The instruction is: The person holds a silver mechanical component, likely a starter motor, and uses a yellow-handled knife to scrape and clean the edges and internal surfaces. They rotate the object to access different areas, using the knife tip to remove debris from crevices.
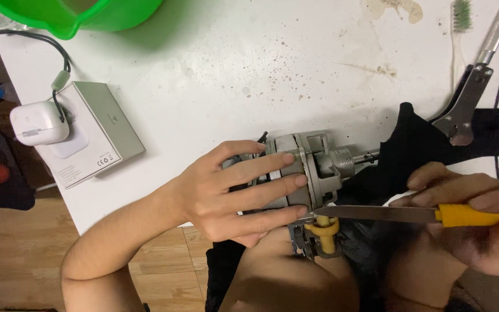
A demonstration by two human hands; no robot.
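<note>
Left hand (pixel 232 190) grips the gray metal motor (pixel 304 173); right hand (pixel 469 222) holds a yellow-handled knife (pixel 411 214). It looks heavy and hard, so hold its round body.

A green bucket (pixel 82 14) is sitting at the white table's (pixel 232 69) far edge, a white earbud case (pixel 38 122) is resting on a grey box (pixel 96 130), and a toothbrush (pixel 460 34) is lying beside metal pliers (pixel 475 86)
</note>
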